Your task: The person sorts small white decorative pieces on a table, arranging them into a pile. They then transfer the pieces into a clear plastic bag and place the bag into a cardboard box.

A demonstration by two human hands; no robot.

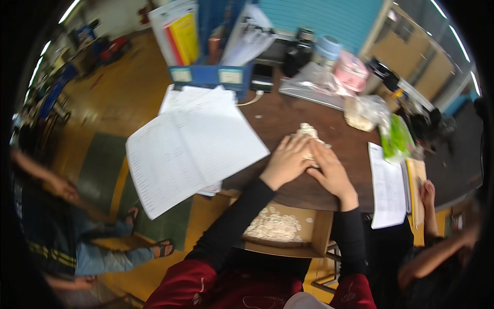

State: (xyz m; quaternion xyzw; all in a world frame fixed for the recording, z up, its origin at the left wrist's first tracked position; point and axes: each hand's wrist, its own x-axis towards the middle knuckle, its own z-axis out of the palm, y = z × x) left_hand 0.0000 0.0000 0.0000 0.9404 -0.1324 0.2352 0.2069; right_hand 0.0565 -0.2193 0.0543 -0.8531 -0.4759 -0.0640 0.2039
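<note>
A small heap of little off-white pieces [307,130] lies on the dark brown table [345,134]. My left hand [289,160] rests over the heap from the left, its fingers stretched out. From the right, my right hand [332,171] lies flat on the same heap, fingertips near those of the left. Both palms hide part of the pieces. Below the table edge, close to my body, is a brown cardboard box [320,232] holding many similar pieces [275,225], some of them ring-shaped.
Left of my hands lie printed sheets [198,149], with a blue file holder [208,74] and a phone [262,77] behind. A clear bag [363,114], a pink container [351,73], a green packet [395,139] and more papers [387,190] line the right. People are on both sides.
</note>
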